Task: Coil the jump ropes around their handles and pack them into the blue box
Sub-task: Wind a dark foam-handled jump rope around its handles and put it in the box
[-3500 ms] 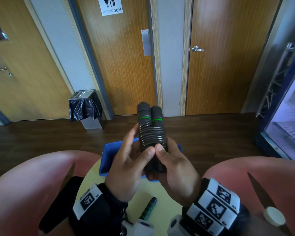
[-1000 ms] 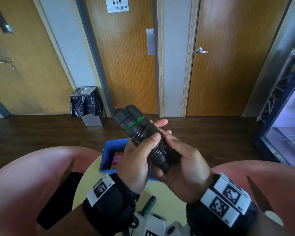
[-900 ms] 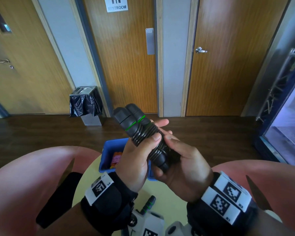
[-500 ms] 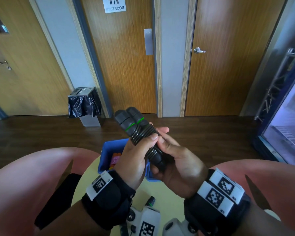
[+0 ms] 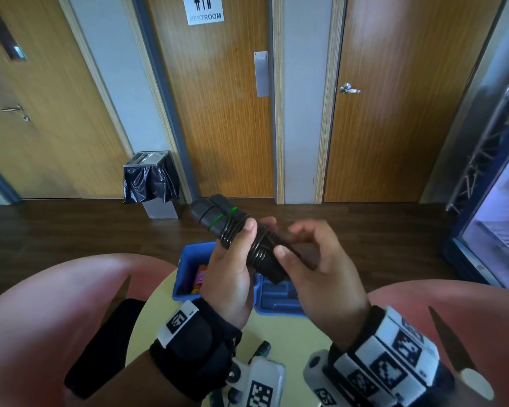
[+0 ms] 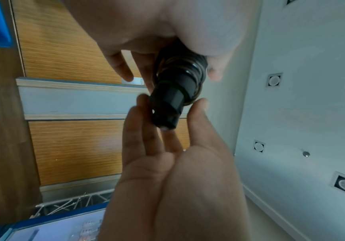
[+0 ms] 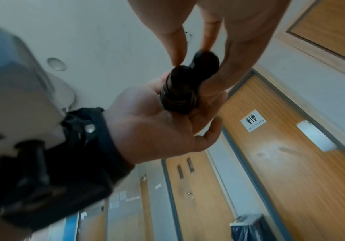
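A black jump rope bundle (image 5: 218, 217), two handles with green rings and the rope coiled round them, is held in the air and leans up to the left. My left hand (image 5: 257, 226) holds it, thumb on the coils and fingers behind. My right hand (image 5: 291, 242) pinches its lower end, thumb on the coils and the other fingers loosely curled. The left wrist view shows the bundle (image 6: 173, 96) between both hands; in the right wrist view it (image 7: 180, 91) lies in my left palm. The blue box (image 5: 185, 259) stands open below on the table.
A second black handle (image 5: 263, 348) lies on the yellow round table (image 5: 291, 333) near my wrists. Something orange and pink (image 5: 200, 277) is in the box. Pink chairs (image 5: 56, 304) flank the table. A bin (image 5: 150, 183) and wooden doors stand beyond.
The bundle has tipped from upright to leaning up-left. In the last half second my right hand's fingers have loosened from a full wrap round the lower end.
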Demonstrator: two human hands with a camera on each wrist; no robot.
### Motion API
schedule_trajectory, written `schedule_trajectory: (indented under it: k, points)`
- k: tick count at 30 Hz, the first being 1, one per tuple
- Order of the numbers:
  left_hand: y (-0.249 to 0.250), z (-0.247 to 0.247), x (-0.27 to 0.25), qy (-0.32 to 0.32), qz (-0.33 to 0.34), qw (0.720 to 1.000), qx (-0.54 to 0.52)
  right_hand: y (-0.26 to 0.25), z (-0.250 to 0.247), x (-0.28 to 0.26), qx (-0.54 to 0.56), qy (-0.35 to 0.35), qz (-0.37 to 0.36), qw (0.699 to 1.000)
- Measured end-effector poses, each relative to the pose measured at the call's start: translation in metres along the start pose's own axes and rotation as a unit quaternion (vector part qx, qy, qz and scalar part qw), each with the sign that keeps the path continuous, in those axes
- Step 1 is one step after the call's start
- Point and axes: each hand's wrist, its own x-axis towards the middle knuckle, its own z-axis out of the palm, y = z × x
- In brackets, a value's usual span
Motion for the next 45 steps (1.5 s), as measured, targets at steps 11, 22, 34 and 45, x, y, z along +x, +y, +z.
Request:
schedule_trajectory:
  k: [11, 22, 34, 45]
  points:
    - [0.005, 0.01, -0.004, 0.016, 0.057, 0.998, 0.034, -0.005, 0.004, -0.002, -0.108, 0.039, -0.088, 0.989]
    - [-0.003, 0.002, 0.0, -0.022, -0.003, 1.0, 0.011, 0.003, 0.022, -0.001, 0.142, 0.064, -0.007, 0.988]
    - [0.001, -0.064, 0.027, -0.07, -0.084, 0.989, 0.097, 0.021, 0.043, 0.023, 0.244, -0.221, 0.312, 0.891]
    - [0.03, -0.149, 0.074, 0.042, -0.122, 0.992, 0.016, 0.062, 0.146, 0.034, 0.08, -0.192, 0.214, 0.954]
